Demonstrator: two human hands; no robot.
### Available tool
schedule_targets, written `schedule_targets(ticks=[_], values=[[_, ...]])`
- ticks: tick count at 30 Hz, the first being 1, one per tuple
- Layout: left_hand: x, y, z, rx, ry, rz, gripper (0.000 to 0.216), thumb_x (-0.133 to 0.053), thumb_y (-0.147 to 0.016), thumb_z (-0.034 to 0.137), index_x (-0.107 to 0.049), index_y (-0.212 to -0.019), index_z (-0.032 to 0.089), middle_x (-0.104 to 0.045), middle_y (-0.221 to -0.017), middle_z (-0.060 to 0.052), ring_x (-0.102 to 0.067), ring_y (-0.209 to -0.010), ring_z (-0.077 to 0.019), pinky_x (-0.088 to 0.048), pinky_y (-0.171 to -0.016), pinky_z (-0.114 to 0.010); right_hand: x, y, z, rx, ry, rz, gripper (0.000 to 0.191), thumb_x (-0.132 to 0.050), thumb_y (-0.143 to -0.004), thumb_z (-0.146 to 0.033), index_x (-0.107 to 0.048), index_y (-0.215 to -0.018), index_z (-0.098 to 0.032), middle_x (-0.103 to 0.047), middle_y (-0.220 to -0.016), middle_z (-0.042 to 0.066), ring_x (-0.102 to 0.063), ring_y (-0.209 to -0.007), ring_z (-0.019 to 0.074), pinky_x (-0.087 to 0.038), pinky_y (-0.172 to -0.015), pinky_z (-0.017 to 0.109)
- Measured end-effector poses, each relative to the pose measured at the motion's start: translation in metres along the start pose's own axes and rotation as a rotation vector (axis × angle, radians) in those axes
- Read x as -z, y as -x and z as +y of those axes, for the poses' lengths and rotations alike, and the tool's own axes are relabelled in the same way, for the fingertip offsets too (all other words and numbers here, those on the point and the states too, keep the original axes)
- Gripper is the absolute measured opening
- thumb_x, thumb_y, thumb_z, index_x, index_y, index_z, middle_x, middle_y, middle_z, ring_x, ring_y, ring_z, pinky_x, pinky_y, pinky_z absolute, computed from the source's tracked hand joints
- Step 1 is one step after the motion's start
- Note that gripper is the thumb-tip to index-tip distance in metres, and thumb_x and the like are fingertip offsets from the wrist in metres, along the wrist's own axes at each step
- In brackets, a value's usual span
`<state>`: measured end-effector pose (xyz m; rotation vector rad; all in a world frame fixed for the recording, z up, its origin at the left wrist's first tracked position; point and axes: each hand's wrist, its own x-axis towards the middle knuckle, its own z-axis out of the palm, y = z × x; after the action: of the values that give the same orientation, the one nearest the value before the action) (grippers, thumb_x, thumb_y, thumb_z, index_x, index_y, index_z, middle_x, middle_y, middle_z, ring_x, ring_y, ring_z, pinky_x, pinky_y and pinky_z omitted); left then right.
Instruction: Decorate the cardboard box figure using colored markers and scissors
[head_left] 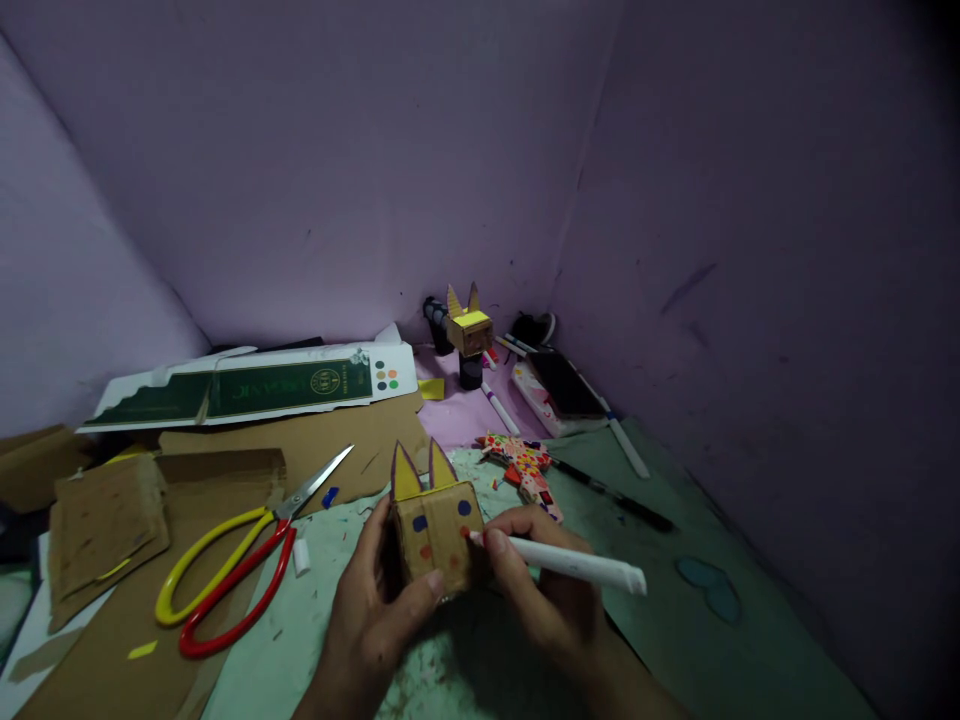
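Note:
My left hand [382, 605] is closed around the left side and bottom of a small cardboard box [442, 545], its thumb on the front face. Two pointed ears, yellow inside with purple edges, stand on top of the box. Two dark blue dots and reddish dots mark its front. In my right hand [544, 580] is a white marker [585, 563], pinched near its tip. That tip touches or nearly touches the red dot at the right of the face. A white marker cap [301, 557] lies on the green cloth to the left.
Scissors [247, 575] with yellow and red handles lie on cardboard [360, 440] at left. Behind, a similar eared box [470, 335] stands on a black cylinder. A phone [566, 384], several markers and patterned scraps [517, 452] lie at right.

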<state>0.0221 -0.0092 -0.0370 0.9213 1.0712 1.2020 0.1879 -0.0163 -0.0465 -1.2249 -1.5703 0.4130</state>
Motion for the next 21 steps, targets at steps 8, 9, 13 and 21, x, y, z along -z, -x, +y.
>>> schedule_targets(ticks=[8, 9, 13, 21], values=[[-0.001, 0.001, 0.0, -0.004, -0.036, 0.025, 0.101, -0.083, -0.062, 0.044, -0.038, -0.147, 0.012, -0.067, -0.131, -0.016, -0.06, -0.122, -0.0393, -0.051, -0.102, -0.044, -0.001, -0.001, 0.001, 0.049, -0.008, 0.055, 0.022, -0.053, -0.095, -0.029, -0.065, -0.079, -0.02, -0.063, -0.055, 0.0, -0.058, -0.045, 0.0141, -0.041, -0.043, 0.024], [-0.001, 0.002, 0.0, -0.005, -0.033, 0.024, 0.1, -0.084, -0.062, 0.043, -0.039, -0.147, 0.013, -0.066, -0.132, -0.015, -0.06, -0.123, -0.0391, -0.052, -0.102, -0.043, -0.001, -0.001, 0.0, 0.051, -0.016, 0.052, 0.022, -0.053, -0.095, -0.029, -0.065, -0.079, -0.02, -0.063, -0.055, 0.0, -0.059, -0.045, 0.0142, -0.041, -0.043, 0.024], [0.0, 0.001, -0.001, -0.007, -0.038, 0.011, 0.101, -0.083, -0.064, 0.044, -0.035, -0.147, 0.012, -0.061, -0.138, -0.016, -0.057, -0.127, -0.0374, -0.051, -0.103, -0.041, 0.0, 0.0, -0.005, 0.047, -0.035, 0.033, 0.02, -0.054, -0.094, -0.028, -0.066, -0.08, -0.02, -0.065, -0.058, 0.0, -0.061, -0.048, 0.0149, -0.044, -0.046, 0.024], [0.0, 0.0, -0.003, -0.044, -0.067, 0.001, 0.102, -0.081, -0.065, 0.041, -0.032, -0.149, 0.011, -0.058, -0.144, -0.016, -0.053, -0.132, -0.0363, -0.049, -0.105, -0.039, -0.008, 0.004, -0.007, 0.179, -0.085, 0.0, 0.01, -0.062, -0.092, -0.023, -0.071, -0.087, -0.024, -0.074, -0.07, 0.0, -0.069, -0.058, 0.0156, -0.051, -0.053, 0.024]])
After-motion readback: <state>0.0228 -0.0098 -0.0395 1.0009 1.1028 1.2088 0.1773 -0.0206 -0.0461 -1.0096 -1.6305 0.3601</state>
